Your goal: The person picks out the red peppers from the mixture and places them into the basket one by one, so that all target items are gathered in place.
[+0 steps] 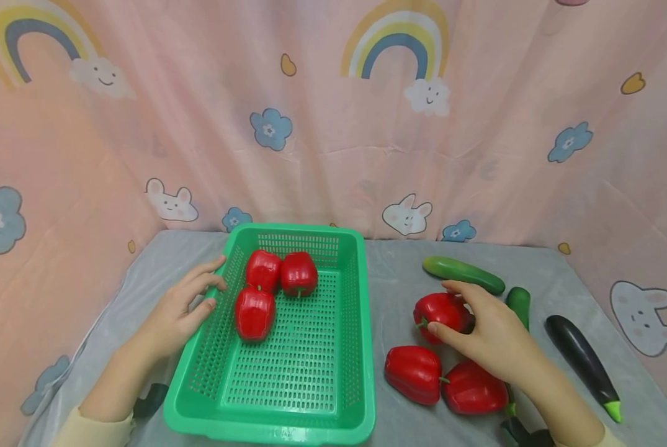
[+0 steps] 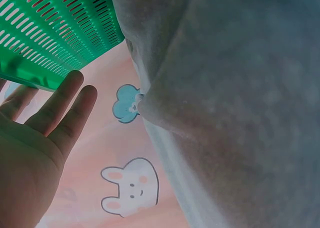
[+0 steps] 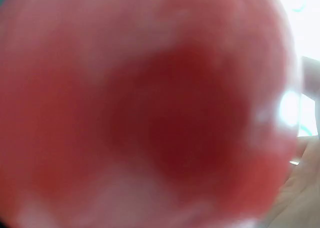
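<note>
My right hand (image 1: pixel 486 329) holds a red bell pepper (image 1: pixel 442 313) between thumb and fingers, right of the green basket (image 1: pixel 367 347). Below that hand lie two more red bell peppers, one on the left (image 1: pixel 414 374) and one on the right (image 1: pixel 474 390). My left hand (image 1: pixel 179 313) touches the basket's left rim with extended fingers; in the left wrist view those fingers (image 2: pixel 67 110) look straight against the green edge. Inside the basket, three red bell peppers sit toward the upper left. Blurred red (image 3: pixel 150 113) fills most of the right wrist view, hiding nearly all else.
A green cucumber (image 1: pixel 461 273) lies behind my right hand, with another green vegetable (image 1: pixel 519 305) partly hidden beside it. Farther right is a dark eggplant (image 1: pixel 581 360). Grey cloth (image 1: pixel 391 279) covers the table, and a pink patterned curtain (image 1: pixel 322 180) hangs behind.
</note>
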`<state>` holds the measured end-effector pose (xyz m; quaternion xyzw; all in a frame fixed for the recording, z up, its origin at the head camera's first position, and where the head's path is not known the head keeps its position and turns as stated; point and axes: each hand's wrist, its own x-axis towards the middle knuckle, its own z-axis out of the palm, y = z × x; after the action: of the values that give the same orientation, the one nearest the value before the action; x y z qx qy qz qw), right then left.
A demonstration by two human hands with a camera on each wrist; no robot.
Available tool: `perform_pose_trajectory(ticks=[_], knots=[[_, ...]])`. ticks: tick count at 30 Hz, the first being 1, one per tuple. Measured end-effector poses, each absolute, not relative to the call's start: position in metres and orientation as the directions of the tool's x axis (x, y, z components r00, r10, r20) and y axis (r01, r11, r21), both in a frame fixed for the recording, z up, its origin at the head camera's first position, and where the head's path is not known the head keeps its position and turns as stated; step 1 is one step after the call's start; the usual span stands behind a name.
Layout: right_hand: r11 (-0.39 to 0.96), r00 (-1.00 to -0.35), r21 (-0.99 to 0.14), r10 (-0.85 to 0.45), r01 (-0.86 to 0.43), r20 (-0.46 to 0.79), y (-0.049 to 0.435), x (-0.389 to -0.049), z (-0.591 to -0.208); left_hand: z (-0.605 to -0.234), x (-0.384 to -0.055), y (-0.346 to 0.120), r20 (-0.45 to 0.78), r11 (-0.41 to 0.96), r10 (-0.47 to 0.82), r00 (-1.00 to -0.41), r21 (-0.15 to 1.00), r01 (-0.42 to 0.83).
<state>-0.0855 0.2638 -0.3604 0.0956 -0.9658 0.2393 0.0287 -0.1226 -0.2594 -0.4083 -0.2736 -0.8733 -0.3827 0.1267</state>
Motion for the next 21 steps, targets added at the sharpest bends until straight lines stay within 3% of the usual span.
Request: perform_pose_trajectory(ticks=[21], knots=[[0.798, -0.896, -0.417, -0.342, -0.436, 0.281, 0.23, -0.1, -0.332, -0.408, -0.122, -0.26, 0.437, 0.557, 0.388, -0.812, 0.59, 0.584]])
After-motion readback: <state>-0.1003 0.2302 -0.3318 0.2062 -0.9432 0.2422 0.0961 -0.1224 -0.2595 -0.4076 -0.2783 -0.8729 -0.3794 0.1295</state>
